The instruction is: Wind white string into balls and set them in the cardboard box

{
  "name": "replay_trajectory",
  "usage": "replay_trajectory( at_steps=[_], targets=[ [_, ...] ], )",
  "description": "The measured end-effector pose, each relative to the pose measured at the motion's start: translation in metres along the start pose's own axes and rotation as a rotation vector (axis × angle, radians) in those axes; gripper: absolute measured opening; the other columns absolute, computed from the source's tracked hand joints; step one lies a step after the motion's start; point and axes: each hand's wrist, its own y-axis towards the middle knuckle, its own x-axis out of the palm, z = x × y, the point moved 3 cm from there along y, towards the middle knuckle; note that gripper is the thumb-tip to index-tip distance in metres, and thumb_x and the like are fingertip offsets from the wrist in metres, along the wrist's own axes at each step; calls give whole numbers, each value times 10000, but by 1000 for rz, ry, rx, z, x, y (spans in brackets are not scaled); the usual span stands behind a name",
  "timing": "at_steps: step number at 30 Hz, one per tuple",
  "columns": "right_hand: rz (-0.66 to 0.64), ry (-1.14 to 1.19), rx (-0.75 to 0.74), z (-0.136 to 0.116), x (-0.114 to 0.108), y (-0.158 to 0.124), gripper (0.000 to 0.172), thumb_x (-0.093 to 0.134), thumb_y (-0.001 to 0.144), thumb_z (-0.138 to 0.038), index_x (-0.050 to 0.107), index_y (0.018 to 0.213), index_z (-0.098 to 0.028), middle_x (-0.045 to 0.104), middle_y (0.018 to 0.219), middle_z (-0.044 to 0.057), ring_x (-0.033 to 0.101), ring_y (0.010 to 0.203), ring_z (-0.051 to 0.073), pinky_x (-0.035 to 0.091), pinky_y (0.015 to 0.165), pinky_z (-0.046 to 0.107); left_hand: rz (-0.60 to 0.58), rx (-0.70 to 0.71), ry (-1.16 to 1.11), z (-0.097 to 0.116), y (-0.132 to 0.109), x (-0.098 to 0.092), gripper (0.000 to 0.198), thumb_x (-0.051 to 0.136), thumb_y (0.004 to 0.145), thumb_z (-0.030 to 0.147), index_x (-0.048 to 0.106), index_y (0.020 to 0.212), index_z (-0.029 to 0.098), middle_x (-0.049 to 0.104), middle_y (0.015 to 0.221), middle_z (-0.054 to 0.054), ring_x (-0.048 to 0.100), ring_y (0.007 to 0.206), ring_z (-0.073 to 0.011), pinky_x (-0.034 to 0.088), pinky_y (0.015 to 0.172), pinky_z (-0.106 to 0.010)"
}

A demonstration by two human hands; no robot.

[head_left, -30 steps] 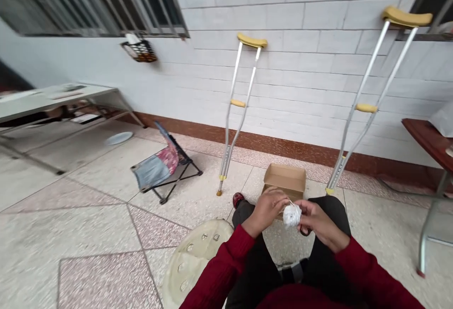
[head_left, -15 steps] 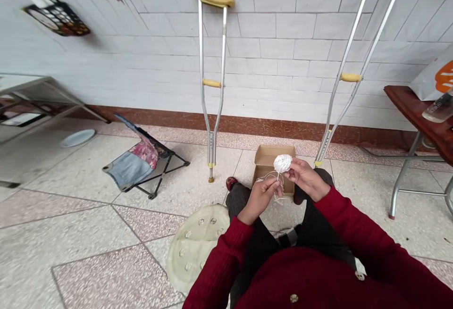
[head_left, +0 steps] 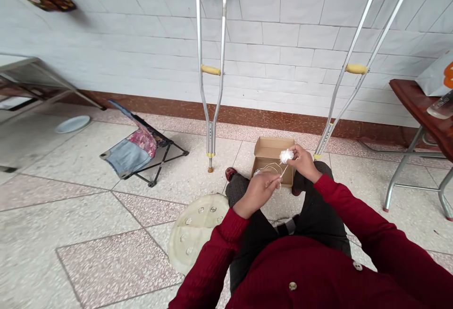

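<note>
My left hand [head_left: 257, 193], right of the frame's centre, reaches forward, back uppermost, fingers drawn together on a thin white string [head_left: 284, 171]. My right hand [head_left: 306, 163], higher and further right, pinches the right side of a small round white string ball [head_left: 286, 156]; the string stretches between ball and left fingertips. Behind them, an open brown cardboard box [head_left: 274, 147] shows something white at its left, mostly hidden.

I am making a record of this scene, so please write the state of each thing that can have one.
Ball: wound, gripped by right hand
String: one strand loose, pinched by left hand
Box: open
Chair: unfolded
Crutches: both standing
Plate: lying flat
</note>
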Motion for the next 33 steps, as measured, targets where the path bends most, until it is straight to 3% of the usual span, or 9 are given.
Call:
replay_trajectory(
  at_steps=[3,6,10,13,16,22,25,29,33],
  targets=[
    [-191,149,96,12,16,-32,340,661,608,-163,589,940,-185,592,736,-29,500,562,101,387,505,219,110,14,93,-9,15,-23,343,433,953,293,631,697,181,628,684,12,552,705,-136,367,1013,-347],
    [-318,428,230,2,24,-58,339,694,643,-217,583,963,-194,614,765,-17,518,531,98,376,432,202,137,-42,88,-27,27,-28,343,448,933,310,630,677,174,621,673,3,554,718,-148,420,906,-307],
    [-366,622,300,-26,18,-67,366,757,663,-274,615,991,-194,659,825,10,600,595,120,443,459,208,132,-148,-118,-49,29,3,318,461,909,311,674,743,144,668,740,-19,581,731,-158,441,717,-250],
    [-338,694,295,-42,7,-57,412,772,675,-285,620,1049,-204,672,838,11,635,635,135,490,515,225,89,-188,-185,-55,18,35,318,484,898,304,686,722,131,679,720,-25,592,707,-159,446,715,-258],
    [-298,728,275,-48,-2,-41,500,760,691,-288,595,1159,-221,682,847,9,642,658,134,498,548,225,21,-185,-238,-51,8,50,395,451,938,352,670,689,138,683,712,-23,605,721,-153,454,763,-266],
    [-133,477,225,-14,9,-13,333,706,711,-374,647,963,-165,636,705,-5,472,462,76,302,400,199,-90,-207,-409,-36,0,41,349,455,948,389,636,769,149,661,622,-7,658,735,-160,478,779,-270],
    [-87,222,151,11,17,-12,250,693,687,-336,653,854,-155,619,687,-7,438,473,84,330,442,226,-152,-263,-454,-34,-3,43,307,463,939,379,626,808,154,604,507,24,665,667,-159,489,730,-261],
    [13,-96,7,32,11,-22,296,667,637,-190,684,932,-177,630,780,4,490,607,116,392,557,238,-254,-266,-395,-29,-9,43,341,488,918,346,608,664,154,606,514,17,628,608,-133,471,691,-237],
    [-119,75,150,40,10,-46,357,655,602,-147,674,956,-181,610,726,-15,476,550,108,391,492,227,-156,-194,-253,-22,-4,16,405,456,936,324,595,598,149,642,631,-10,606,678,-132,433,697,-231]
  ],
)
